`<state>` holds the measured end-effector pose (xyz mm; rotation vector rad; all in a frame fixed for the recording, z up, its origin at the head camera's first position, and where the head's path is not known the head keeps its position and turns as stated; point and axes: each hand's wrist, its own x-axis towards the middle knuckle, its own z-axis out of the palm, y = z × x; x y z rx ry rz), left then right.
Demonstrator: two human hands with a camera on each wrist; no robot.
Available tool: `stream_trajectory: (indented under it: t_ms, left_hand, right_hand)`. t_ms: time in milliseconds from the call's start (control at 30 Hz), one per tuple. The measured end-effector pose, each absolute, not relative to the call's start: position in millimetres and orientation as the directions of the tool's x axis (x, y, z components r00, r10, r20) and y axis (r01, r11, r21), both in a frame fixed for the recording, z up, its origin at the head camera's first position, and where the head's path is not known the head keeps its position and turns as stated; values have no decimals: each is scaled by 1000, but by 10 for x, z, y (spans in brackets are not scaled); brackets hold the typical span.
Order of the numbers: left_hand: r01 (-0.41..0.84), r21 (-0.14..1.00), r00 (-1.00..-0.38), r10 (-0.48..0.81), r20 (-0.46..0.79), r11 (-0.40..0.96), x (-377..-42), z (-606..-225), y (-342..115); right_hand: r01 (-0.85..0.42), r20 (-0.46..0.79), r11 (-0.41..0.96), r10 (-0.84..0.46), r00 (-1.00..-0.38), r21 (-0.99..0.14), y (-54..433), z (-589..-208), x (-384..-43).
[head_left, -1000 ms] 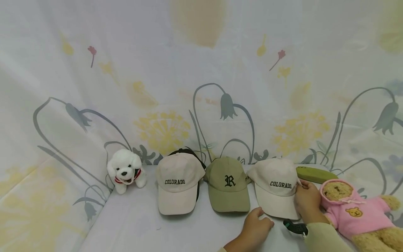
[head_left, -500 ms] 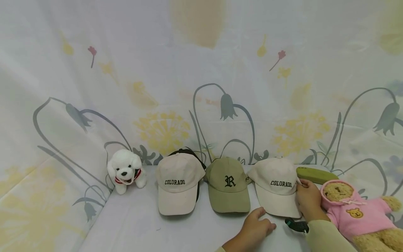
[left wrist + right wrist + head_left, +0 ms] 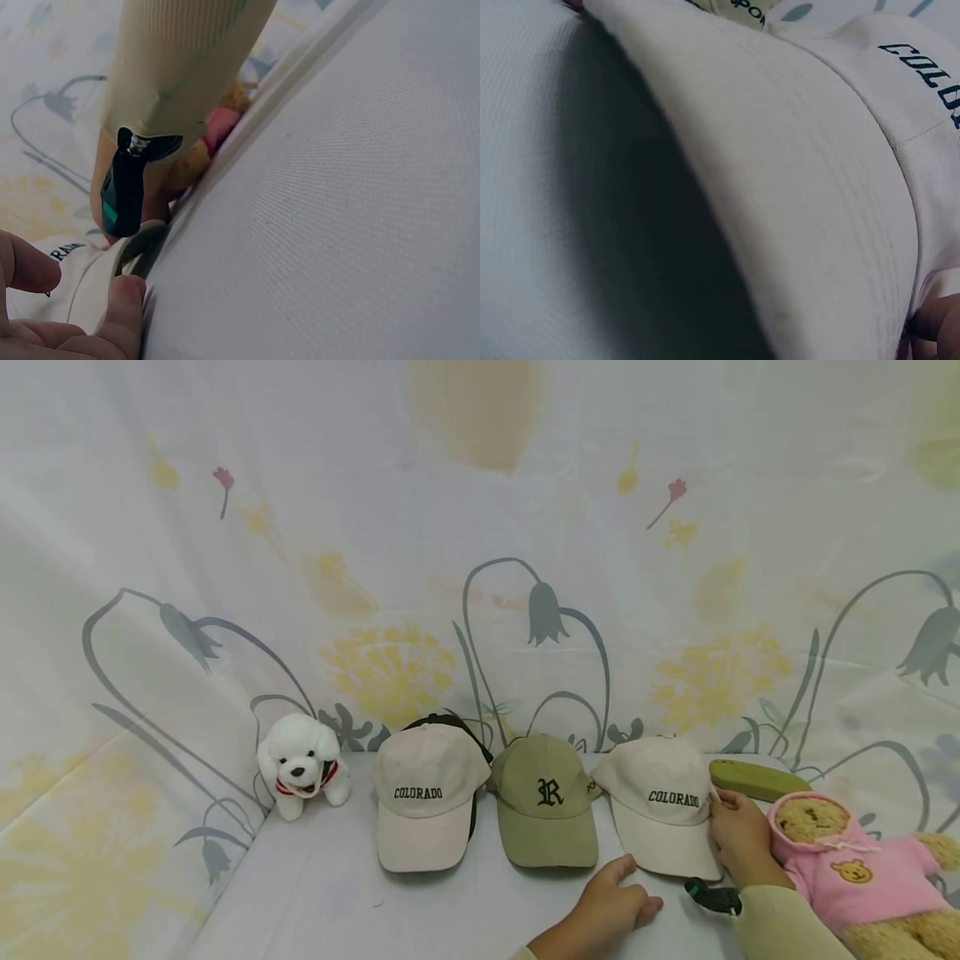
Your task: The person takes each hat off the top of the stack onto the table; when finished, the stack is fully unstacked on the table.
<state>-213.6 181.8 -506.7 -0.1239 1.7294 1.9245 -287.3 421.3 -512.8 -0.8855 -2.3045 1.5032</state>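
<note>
At the right end of a row of caps lies a cream COLORADO baseball cap (image 3: 663,839). My right hand (image 3: 742,839) pinches its right side where crown and brim meet; the right wrist view shows the fingertips (image 3: 936,322) at that edge. My left hand (image 3: 603,910) is in front of the brim, one straight finger at the brim's left front edge. In the left wrist view, the left fingers (image 3: 124,304) stand beside the brim. The brim's underside is in dark shadow in the right wrist view. An olive cap (image 3: 546,839) with a black R sits just left of it.
A second cream COLORADO cap (image 3: 423,843) overlaps a black cap (image 3: 435,721) further left, beside a white plush dog (image 3: 300,760). A teddy bear in a pink hoodie (image 3: 862,885) lies right of my right hand. A green case (image 3: 757,779) is behind it.
The head view has shifted very slightly. Both hands and the cream cap stay almost in place, with the left fingers edging a little to the right.
</note>
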Motion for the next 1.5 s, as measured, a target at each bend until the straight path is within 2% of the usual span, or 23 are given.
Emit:
stream_trajectory:
  t_ms: [167,400,600,933,1133,1500]
  left_hand:
    - [-450,892,-852,322,-413,-44,-2124,-5078,1819]
    - [-475,870,-832,389,-396,-130,-2180,-5133,1762]
    - [-499,838,-826,412,-384,-219,-2197,-5177,1730]
    - [-527,815,-816,412,-405,-243,-2183,-5163,1636]
    - [-528,820,-806,435,-402,-220,-2147,-5144,1522]
    - [-541,840,-728,515,-453,-25,-2121,-5137,1196]
  right_hand:
    - [366,-121,294,610,-783,-883,4214,-5110,-2882]
    - [364,-126,293,600,-790,-884,4171,-5106,-2895]
    - [342,-78,353,588,-805,-871,4048,-5078,-2817]
    - [316,-16,441,561,-828,-840,3845,-4991,-2641]
    - [304,70,542,563,-823,-783,3725,-4917,-2532]
    - [204,184,645,482,-856,-737,3438,-4841,-2348]
